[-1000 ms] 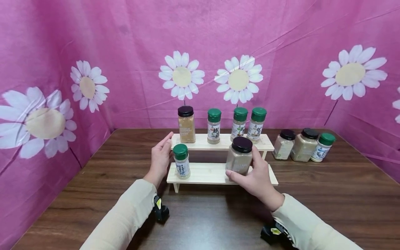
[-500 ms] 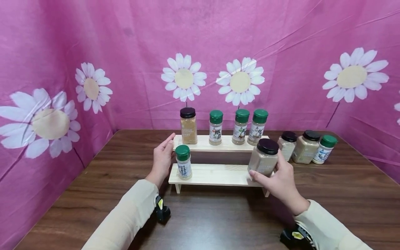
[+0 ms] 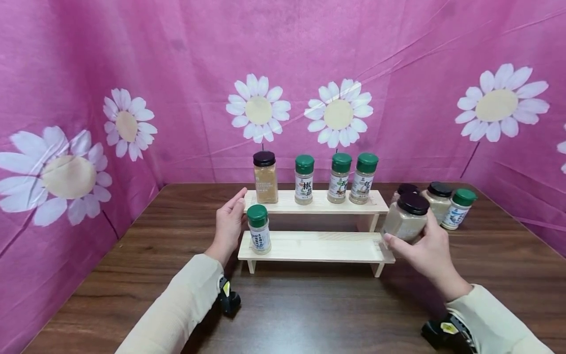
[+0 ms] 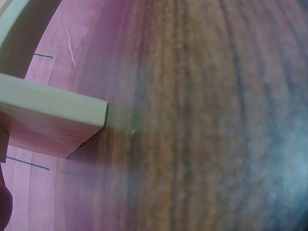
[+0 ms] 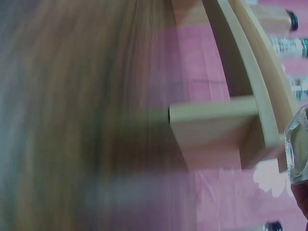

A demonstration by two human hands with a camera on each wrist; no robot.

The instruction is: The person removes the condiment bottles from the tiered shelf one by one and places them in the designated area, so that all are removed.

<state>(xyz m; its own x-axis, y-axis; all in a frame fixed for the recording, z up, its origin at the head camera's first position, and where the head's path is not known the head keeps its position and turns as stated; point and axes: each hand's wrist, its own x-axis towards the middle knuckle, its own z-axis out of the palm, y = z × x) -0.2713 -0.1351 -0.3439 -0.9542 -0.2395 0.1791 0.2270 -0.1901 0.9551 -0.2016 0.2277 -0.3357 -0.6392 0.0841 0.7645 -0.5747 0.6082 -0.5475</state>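
Observation:
My right hand (image 3: pixel 426 253) grips a clear spice jar (image 3: pixel 404 223) with a black lid and pale powder inside. It is tilted a little, just off the right end of the lower shelf of a two-step wooden rack (image 3: pixel 318 246). In the right wrist view the bottom of the jar (image 5: pixel 301 147) shows beside the rack's end. My left hand (image 3: pixel 228 223) touches the left end of the upper shelf, its fingers fairly straight. Close by, a green-capped spice bottle (image 3: pixel 259 231) stands at the left of the lower shelf.
On the upper shelf stand a tall black-lidded jar (image 3: pixel 265 179) and several green-capped bottles (image 3: pixel 304 182). Behind my right hand, on the brown table (image 3: pixel 292 314), are two black-lidded jars (image 3: pixel 438 199) and a green-capped bottle (image 3: pixel 457 211). A pink daisy curtain (image 3: pixel 300 44) hangs behind.
My right hand has carried the black-lidded spice jar rightward, from over the lower shelf to past its right end. My left hand stays at the rack's left end.

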